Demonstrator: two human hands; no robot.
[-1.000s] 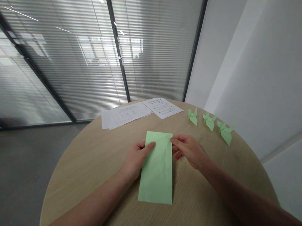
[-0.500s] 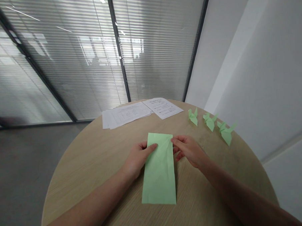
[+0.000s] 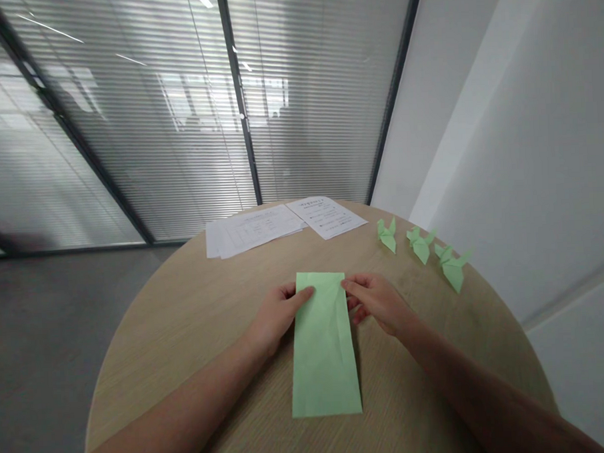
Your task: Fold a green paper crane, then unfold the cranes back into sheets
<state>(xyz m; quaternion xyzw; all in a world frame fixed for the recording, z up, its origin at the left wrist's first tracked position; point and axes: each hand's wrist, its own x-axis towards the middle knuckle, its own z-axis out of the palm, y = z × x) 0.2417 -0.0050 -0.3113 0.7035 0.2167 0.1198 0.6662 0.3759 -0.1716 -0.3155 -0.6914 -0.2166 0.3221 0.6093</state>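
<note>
A light green sheet of paper (image 3: 326, 359), folded into a tall rectangle, is held between my hands above the wooden table. My left hand (image 3: 280, 313) grips its upper left edge, the thumb lying on the front and the fingers tucked behind. At the upper right corner, my right hand (image 3: 378, 303) pinches the edge between thumb and index finger; its other fingers curl beside the paper. Faint creases run down from that corner. What lies behind the sheet is hidden.
Along the right side of the round table (image 3: 185, 312) stand three green origami cranes, the nearest crane (image 3: 453, 272) close to the edge. Printed sheets (image 3: 262, 229) lie at the far side. Beyond are a glass partition with blinds (image 3: 317, 119) and a white wall (image 3: 544, 162).
The lower end of the green paper has swung slightly to the right, and its top edge now sits more level. Both hands keep their hold, nearly in place.
</note>
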